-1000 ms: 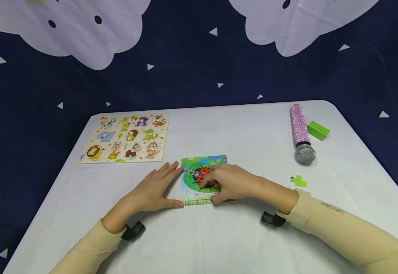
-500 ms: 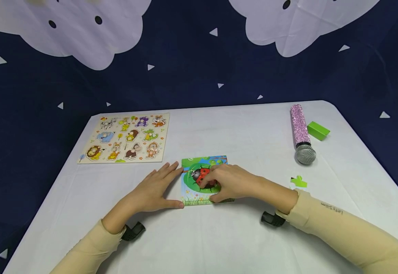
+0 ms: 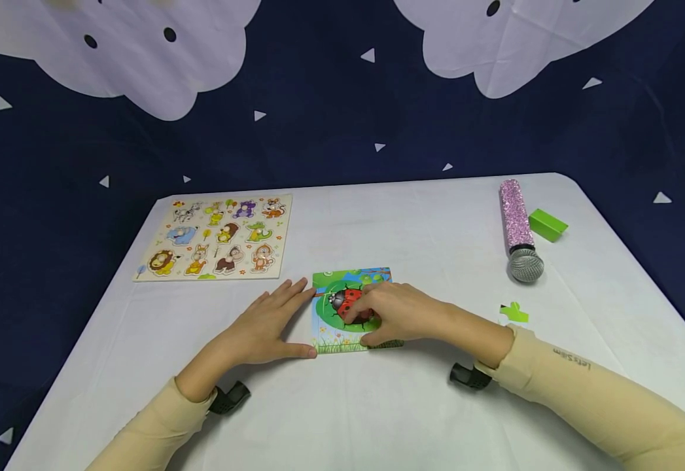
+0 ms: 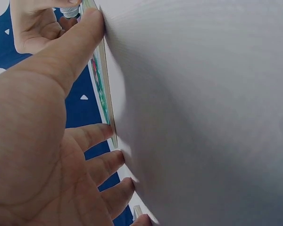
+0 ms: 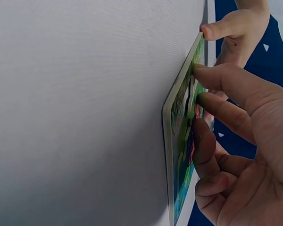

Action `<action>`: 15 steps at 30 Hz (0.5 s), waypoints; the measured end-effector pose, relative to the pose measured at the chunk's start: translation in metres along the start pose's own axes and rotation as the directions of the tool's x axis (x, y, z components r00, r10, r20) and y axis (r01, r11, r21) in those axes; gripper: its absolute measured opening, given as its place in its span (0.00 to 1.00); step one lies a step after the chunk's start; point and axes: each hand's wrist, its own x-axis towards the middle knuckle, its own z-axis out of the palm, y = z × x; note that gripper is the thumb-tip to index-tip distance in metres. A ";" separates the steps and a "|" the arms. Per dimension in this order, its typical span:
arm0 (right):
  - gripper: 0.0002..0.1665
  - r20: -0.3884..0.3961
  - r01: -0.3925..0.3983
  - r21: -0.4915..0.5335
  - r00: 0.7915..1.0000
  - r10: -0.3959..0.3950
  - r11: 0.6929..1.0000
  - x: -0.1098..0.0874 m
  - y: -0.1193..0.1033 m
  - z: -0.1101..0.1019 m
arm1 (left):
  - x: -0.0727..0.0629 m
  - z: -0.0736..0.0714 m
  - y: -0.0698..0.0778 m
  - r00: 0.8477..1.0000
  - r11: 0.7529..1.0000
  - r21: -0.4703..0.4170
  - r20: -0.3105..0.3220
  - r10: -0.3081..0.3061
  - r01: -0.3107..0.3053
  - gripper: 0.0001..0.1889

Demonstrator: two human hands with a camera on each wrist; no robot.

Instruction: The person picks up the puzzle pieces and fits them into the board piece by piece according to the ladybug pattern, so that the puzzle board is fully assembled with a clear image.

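A small square ladybird jigsaw puzzle board with a red beetle on a green leaf lies flat near the middle of the white cloth-covered table, its edges roughly square to the table's near edge. Being almost square, it has no clear long axis; the strip of printed grass runs along its near edge, and the ladybird's grey head points left and slightly far.

The left hand lies flat on the table against the board's left edge, fingers straight and slightly spread, thumb tip touching the near-left corner. The right hand rests over the board's right half, fingers curled down onto the picture. In the right wrist view its fingertips press on a puzzle piece that stands slightly proud of the board surface.

To the far left lies a wooden animal peg puzzle board. At the far right a pink glitter toy microphone lies with its silver head pointing near, just beside a green block. A loose green puzzle piece lies near the right forearm.
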 end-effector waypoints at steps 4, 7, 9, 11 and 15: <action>0.19 0.005 -0.001 0.004 1.000 0.001 1.000 0.000 0.000 0.000 | 0.000 0.000 0.000 1.000 1.000 0.000 -0.001 0.000 0.000 0.57; 0.19 0.007 0.000 0.005 1.000 -0.001 1.000 -0.001 0.000 -0.001 | 0.000 0.000 0.000 1.000 1.000 0.000 -0.003 0.002 -0.002 0.57; 0.19 0.007 0.002 0.004 1.000 -0.002 1.000 -0.001 -0.001 -0.001 | 0.000 0.000 0.000 1.000 1.000 -0.002 -0.003 0.004 -0.004 0.57; 0.19 0.006 0.005 0.001 1.000 -0.005 1.000 -0.001 0.000 -0.001 | -0.001 -0.001 0.001 1.000 1.000 -0.003 -0.003 0.004 -0.004 0.57; 0.20 0.003 0.008 0.002 1.000 -0.008 1.000 -0.001 0.000 0.000 | -0.001 -0.001 0.001 1.000 1.000 -0.005 -0.003 0.004 -0.004 0.57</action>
